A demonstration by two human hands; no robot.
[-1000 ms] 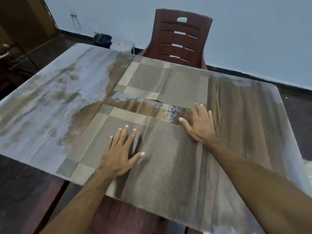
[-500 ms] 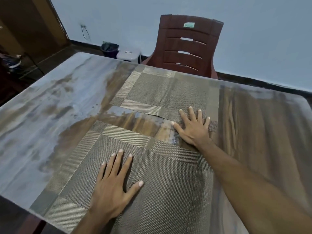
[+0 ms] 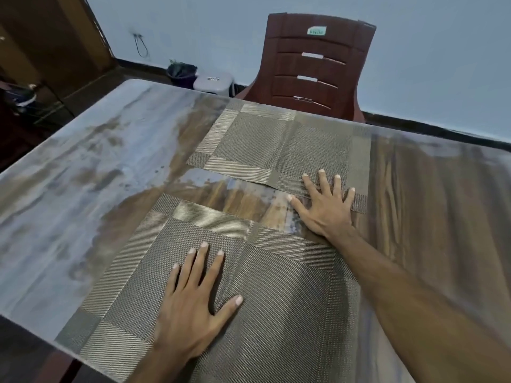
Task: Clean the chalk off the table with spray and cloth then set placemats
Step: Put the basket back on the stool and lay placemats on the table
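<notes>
Two woven grey-gold placemats lie on the wooden table (image 3: 431, 205). The near placemat (image 3: 290, 286) reaches the table's front edge, and my left hand (image 3: 193, 308) rests flat on it with fingers spread. The far placemat (image 3: 262, 145) lies in front of the chair. My right hand (image 3: 323, 208) lies flat with straight fingers on the far mat's near right corner, its thumb and palm on bare wood between the mats. A pale chalky smear (image 3: 69, 194) covers the table's left half. No spray bottle or cloth shows.
A dark red plastic chair (image 3: 312, 67) stands at the table's far side. Behind it on the floor are a black bin (image 3: 181, 73) and a white stool (image 3: 213, 82). A dark wooden door frame (image 3: 55, 45) fills the upper left.
My right hand has slid forward from the near mat's far edge onto the far mat's near corner. My left hand stays flat on the near mat. The camera has leaned in closer.
</notes>
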